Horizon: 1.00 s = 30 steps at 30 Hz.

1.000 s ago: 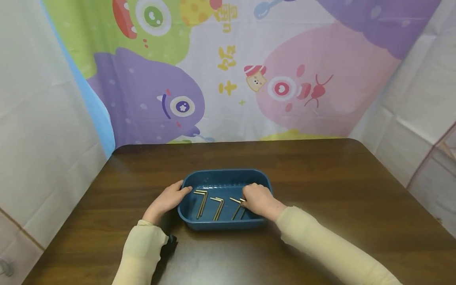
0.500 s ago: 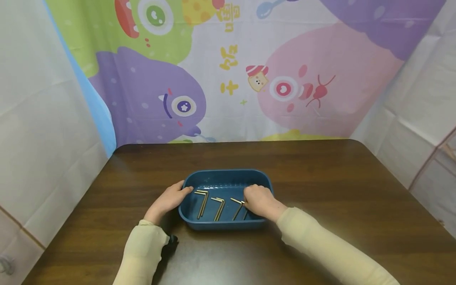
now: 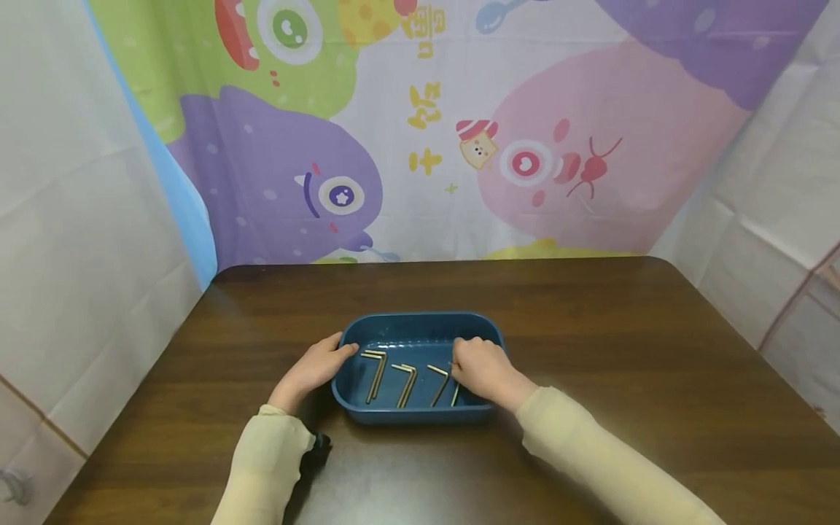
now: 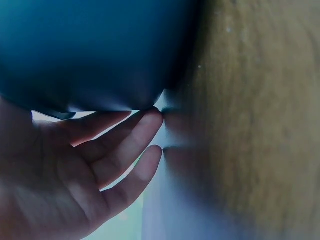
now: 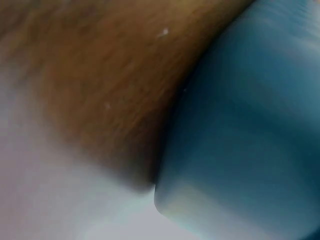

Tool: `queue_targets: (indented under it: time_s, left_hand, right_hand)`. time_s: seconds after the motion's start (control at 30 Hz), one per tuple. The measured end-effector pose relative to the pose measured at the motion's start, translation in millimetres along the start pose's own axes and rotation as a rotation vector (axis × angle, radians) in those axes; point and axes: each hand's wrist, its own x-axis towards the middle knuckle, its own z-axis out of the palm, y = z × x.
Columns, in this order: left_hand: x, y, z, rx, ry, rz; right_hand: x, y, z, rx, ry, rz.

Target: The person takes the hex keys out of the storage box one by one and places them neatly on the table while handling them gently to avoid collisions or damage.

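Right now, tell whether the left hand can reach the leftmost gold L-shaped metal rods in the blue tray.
Likely yes: the left hand holds the tray, thumb over the rim, rods unobstructed.

Got a dark blue tray [image 3: 420, 415] sitting flat, with brassy L-shaped hex keys inside: left pair [image 3: 381, 372], middle pair [image 3: 410, 385], short arms pointing left, then a single key [image 3: 441, 390] and a far-right key [image 3: 456, 394], mostly hidden.

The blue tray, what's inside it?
Two pairs of L-shaped metal rods, a single one, and another rod partly hidden by the right hand. What that hand covers in the tray can't be seen.
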Motion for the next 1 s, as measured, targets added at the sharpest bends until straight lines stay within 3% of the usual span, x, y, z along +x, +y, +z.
queue_targets:
  time_s: [0.23, 0.7, 1.0]
  left_hand:
    - [2.2, 0.6, -0.2, -0.005, -0.003, 0.009]
    - [-0.2, -1.0, 0.3, -0.014, -0.009, 0.003]
    - [0.3, -1.8, 1.0, -0.012, -0.013, -0.011]
  right_hand:
    - [-2.4, 1, -3, 0.043, 0.086, -0.008]
    - [-7.1, -1, -8, 0.323, 0.110, 0.032]
    - [-11.1, -3, -13, 0.448, 0.090, 0.045]
